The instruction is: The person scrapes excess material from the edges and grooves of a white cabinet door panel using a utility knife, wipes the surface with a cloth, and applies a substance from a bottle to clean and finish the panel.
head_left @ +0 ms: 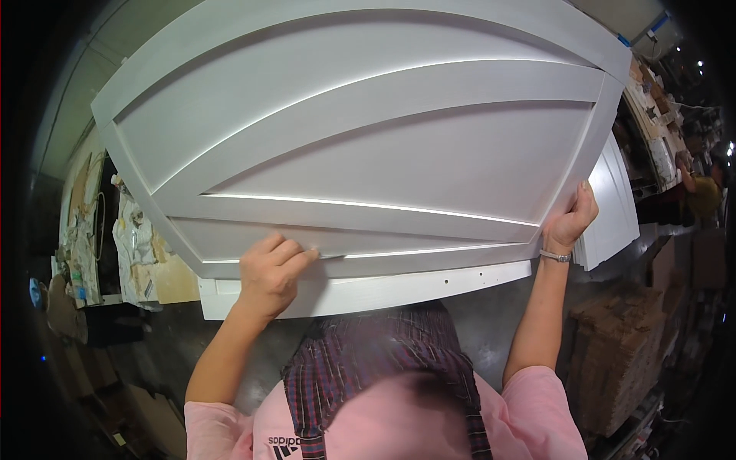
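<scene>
A large white framed panel [399, 80] with raised crossing slats fills the view in front of me. My right hand [571, 221], wearing a metal-banded watch or bracelet, is closed round its lower right edge. My left hand [270, 270] is closed in a pinch at the lower rail, left of the middle, its knuckles up. Whether a small thing sits between those fingers is hidden. Below the panel's near edge lies a white board [399, 290] with small dark holes, partly covered by my left hand and wrist.
More white panels [609, 203] lean at the right. A stack of brown cardboard [617, 356] stands low on the right. Cluttered work surfaces with boards and cloths [138, 257] lie at the left. A person [699, 192] in a yellowish top is at the far right.
</scene>
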`<state>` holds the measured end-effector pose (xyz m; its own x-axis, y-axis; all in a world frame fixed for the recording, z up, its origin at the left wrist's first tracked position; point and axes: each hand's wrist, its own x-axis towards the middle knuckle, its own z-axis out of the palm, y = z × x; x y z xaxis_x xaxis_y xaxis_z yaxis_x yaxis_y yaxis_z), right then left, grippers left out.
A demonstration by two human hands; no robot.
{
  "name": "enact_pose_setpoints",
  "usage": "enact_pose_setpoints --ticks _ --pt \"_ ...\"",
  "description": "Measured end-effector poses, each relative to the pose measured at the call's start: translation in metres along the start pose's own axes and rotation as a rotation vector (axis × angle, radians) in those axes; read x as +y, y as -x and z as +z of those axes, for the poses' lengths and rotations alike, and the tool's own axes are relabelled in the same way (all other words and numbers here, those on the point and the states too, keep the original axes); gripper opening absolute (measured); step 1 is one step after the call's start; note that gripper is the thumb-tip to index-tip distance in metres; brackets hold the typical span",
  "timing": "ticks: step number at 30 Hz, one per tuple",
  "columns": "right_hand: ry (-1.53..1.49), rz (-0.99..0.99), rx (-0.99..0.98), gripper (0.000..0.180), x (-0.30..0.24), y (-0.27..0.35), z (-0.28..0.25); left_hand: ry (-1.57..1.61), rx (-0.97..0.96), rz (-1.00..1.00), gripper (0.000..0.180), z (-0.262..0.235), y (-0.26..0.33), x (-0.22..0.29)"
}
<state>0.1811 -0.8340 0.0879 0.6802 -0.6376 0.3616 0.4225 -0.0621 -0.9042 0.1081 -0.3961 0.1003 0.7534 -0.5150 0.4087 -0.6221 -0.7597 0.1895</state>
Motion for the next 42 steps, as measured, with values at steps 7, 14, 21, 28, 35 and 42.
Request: enact_pose_setpoints --ticks 7,14,21,28,35,42 --pt "-0.008 0.002 -0.021 0.032 0.001 -0.001 0.001 0.051 0.031 0.115 0.024 0.018 -0.025 0.025" --pt "-0.026 0.003 -0.022 0.032 0.0 0.002 0.008 -0.028 0.121 0.14 0.03 0.021 -0.026 0.023" --pt "-0.001 -0.007 -0.072 0.031 0.001 -0.002 -0.004 0.029 0.107 0.128 0.028 0.029 -0.01 0.021" --pt "-0.01 -0.004 -0.047 0.029 0.0 -0.001 -0.002 0.092 0.08 0.194 0.028 0.041 -0.041 0.042" --pt "-0.006 0.019 -0.091 0.03 0.006 -0.001 -0.005 0.104 0.068 0.219 0.026 0.055 -0.058 0.065" --pt "-0.025 0.001 -0.12 0.023 0.001 0.0 -0.008 0.068 0.106 0.03 0.025 0.036 -0.044 0.052"
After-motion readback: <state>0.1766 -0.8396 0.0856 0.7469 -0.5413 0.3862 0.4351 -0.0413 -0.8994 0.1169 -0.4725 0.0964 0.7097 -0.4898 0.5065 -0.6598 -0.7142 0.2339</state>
